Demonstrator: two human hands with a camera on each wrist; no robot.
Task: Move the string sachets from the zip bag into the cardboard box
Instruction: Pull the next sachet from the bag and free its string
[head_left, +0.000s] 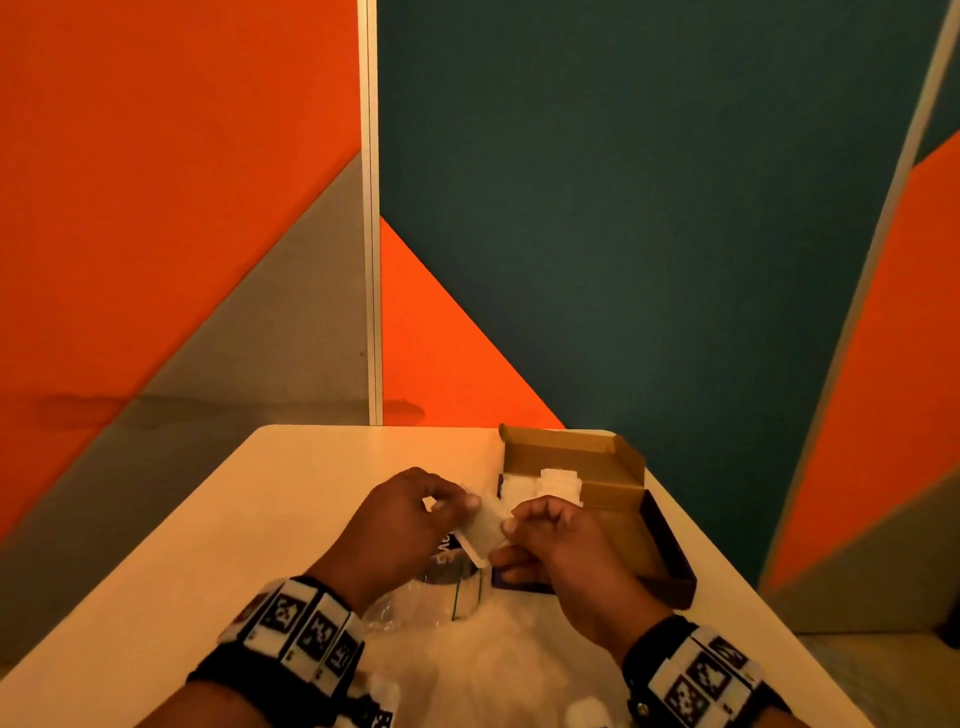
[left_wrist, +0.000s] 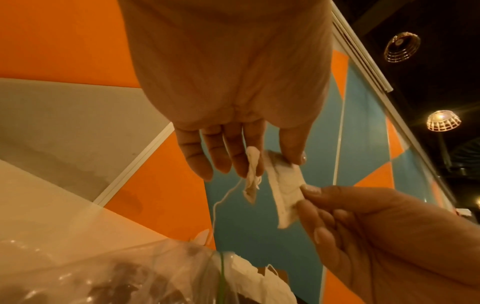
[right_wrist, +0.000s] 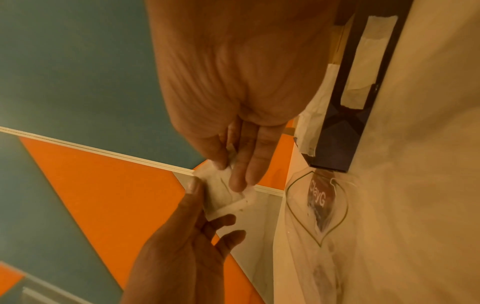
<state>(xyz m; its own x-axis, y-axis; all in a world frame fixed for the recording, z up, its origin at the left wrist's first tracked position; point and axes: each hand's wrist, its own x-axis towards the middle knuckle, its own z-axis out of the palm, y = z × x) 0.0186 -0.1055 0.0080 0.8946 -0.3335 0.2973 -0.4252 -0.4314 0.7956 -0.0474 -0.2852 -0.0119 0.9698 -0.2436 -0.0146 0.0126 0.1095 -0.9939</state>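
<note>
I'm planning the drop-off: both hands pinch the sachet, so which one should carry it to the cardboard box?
Probably the right hand. It pinches the sachet on the side toward the cardboard box, which lies at the table's right. The left hand would have to cross over.

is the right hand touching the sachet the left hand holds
Touching. The left wrist view shows the right hand pinching the lower edge of the sachet while the left hand pinches its top.
</note>
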